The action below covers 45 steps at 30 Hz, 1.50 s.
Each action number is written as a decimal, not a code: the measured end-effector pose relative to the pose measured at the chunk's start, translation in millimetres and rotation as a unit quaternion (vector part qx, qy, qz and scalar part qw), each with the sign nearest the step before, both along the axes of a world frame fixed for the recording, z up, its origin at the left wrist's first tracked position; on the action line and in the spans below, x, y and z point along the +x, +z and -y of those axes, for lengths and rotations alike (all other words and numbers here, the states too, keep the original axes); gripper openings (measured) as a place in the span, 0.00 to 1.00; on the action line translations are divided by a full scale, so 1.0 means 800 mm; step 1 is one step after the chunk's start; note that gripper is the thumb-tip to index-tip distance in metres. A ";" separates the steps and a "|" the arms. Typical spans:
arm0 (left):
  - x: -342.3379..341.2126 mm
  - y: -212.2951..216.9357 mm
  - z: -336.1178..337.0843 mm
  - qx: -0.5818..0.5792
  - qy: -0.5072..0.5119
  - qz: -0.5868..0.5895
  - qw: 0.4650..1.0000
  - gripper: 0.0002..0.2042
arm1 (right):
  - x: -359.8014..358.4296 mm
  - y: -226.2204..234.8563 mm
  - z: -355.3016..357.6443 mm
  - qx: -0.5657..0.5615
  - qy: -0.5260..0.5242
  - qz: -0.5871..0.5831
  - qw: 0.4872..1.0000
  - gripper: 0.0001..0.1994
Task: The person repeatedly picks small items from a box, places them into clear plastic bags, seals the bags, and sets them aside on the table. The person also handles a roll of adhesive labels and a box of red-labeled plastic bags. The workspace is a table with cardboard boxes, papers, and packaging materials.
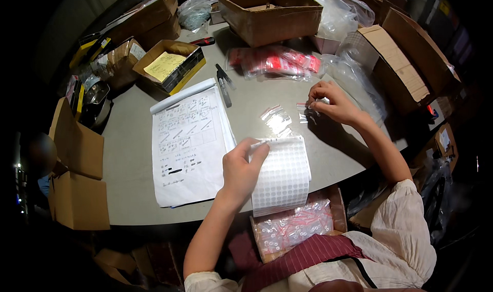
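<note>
My left hand (242, 166) pinches the upper left edge of a stack of white sheets of small round stickers (282, 176), its thumb on top. The sheets curve down over the table's front edge. Farther right, my right hand (331, 102) is closed, fingertips pressed together just above a small clear zip bag (303, 113) with a red strip. A bit of white shows at those fingers, but what they hold is too small to name. More small clear zip bags (277, 120) lie between the two hands, shining in the light.
A clipboard-like pad of written paper (190, 148) lies left, with black markers (224, 84) beyond it. Red-and-clear bags (277, 61) lie farther back. Cardboard boxes (267, 22) line the far side. Below the front edge, an open box holds several small filled bags (295, 225).
</note>
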<state>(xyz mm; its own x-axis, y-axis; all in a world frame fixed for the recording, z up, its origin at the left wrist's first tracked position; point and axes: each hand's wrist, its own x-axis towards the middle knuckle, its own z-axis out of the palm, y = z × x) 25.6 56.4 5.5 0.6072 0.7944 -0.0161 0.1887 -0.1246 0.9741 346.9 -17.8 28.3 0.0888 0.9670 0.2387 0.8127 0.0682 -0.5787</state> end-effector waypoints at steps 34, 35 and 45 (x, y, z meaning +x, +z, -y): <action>-0.001 -0.009 -0.009 0.044 0.035 0.028 0.998 0.14 | -0.091 0.019 0.037 0.084 0.124 0.001 0.989 0.07; -0.001 -0.007 -0.009 0.044 0.037 0.017 0.998 0.14 | -0.086 0.018 0.027 0.075 0.109 -0.011 0.991 0.08; -0.003 0.015 -0.002 0.056 -0.053 -0.050 0.996 0.16 | -0.047 -0.057 -0.073 0.012 0.097 0.176 0.980 0.18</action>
